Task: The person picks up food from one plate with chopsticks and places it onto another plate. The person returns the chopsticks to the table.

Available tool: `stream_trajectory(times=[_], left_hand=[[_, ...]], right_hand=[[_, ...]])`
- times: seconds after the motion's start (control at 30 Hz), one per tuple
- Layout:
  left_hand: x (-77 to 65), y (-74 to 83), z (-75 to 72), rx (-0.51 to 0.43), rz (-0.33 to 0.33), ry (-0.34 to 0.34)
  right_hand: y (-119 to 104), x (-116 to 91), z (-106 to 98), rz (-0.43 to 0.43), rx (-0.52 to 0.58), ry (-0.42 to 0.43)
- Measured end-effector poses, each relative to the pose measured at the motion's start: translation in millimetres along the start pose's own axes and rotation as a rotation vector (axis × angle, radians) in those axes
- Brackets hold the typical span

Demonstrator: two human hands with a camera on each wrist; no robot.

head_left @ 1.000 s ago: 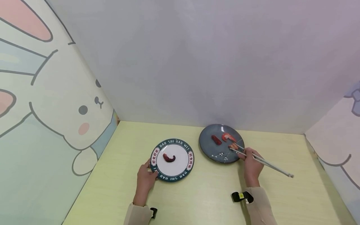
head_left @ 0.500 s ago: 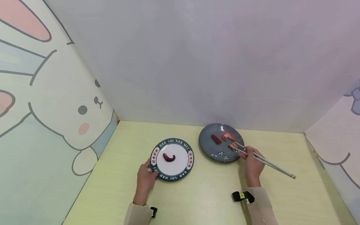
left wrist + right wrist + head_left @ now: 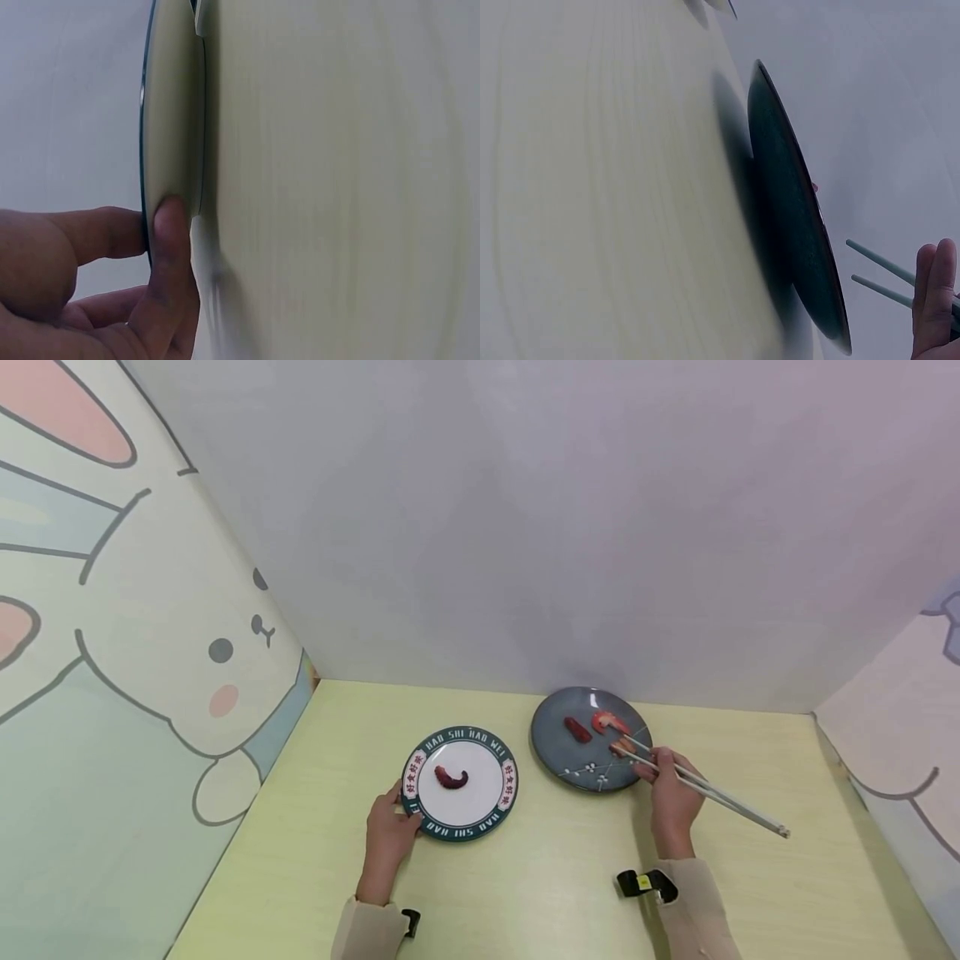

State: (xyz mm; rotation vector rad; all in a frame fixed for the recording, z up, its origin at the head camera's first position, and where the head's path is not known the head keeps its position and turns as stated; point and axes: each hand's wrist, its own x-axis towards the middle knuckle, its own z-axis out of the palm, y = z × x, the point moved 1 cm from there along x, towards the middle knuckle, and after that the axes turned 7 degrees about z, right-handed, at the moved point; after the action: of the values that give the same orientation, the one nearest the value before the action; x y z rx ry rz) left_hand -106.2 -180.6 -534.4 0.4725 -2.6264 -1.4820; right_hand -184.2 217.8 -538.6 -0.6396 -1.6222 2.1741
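Observation:
My left hand [image 3: 392, 833] holds the green-rimmed white plate [image 3: 483, 777] at its lower left edge, pinching the rim [image 3: 169, 112] between thumb and finger. On that plate lies a dark red, curled piece like an octopus tentacle [image 3: 450, 778]. At the right, my right hand [image 3: 675, 802] grips a pair of pale chopsticks [image 3: 738, 808]. Their tips are apart, over a small orange-and-white piece [image 3: 619, 747] on the dark grey plate [image 3: 551, 752]. Seen from the right wrist, the chopsticks [image 3: 881, 260] show nothing between their tips. A shrimp [image 3: 609, 722] and a dark red oblong piece [image 3: 577, 730] share the grey plate.
Both plates are on a pale yellow table [image 3: 555, 885]. A grey wall [image 3: 525, 568] rises behind the grey plate. Side panels with rabbit drawings [image 3: 172, 635] stand left and right.
The chopstick tips have shifted slightly and come closer together near the orange-and-white piece. My left hand and the white plate have stayed in place.

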Motion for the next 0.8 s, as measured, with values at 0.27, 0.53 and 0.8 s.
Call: stream_trajectory(times=[0.27, 0.53, 0.8], left_hand=[[1.2, 2.0, -0.9, -0.006, 0.007, 0.010], [0.0, 5.1, -1.1, -0.010, 0.016, 0.020], [0.0, 0.4, -0.5, -0.010, 0.011, 0.016]], right_hand=[[-6, -5, 5, 0.014, -0.021, -0.011], [-9, -8, 12, 0.011, 0.026, -0.024], [-6, -15, 13, -0.010, 0.005, -0.061]])
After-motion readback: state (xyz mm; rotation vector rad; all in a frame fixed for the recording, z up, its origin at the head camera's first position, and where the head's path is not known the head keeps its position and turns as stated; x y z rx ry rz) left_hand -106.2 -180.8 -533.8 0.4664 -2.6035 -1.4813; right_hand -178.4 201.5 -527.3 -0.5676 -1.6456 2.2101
